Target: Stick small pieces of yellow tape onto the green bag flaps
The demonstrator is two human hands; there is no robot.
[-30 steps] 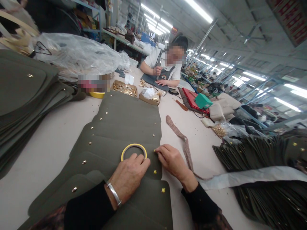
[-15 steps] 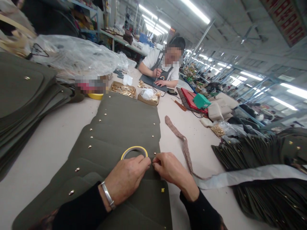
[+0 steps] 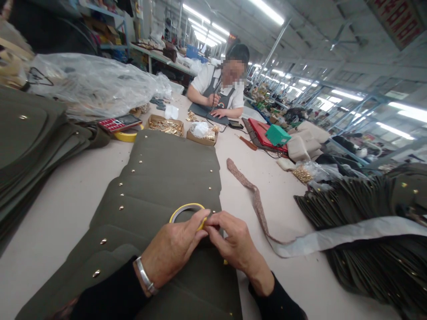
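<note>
Factory bench [image 3: 60, 209] under strip lights. Left hand [image 3: 173, 249] and right hand [image 3: 233, 242] meet fingertip to fingertip, both pinching the near rim of the tape roll [image 3: 187, 210], which sits on overlapped olive panels [image 3: 167, 178] near the bench's front edge. Across the bench, a co-worker [image 3: 218, 89] works.

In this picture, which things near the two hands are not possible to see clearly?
Head view only:
- Near edge of the yellow tape roll: covered by the left hand and right hand.
- What the fingertips pinch: too small, hidden by both hands.
- Olive panel under the hands: covered.
- Co-worker's face: blurred.
- Forearms: cut off by the bottom edge.
</note>
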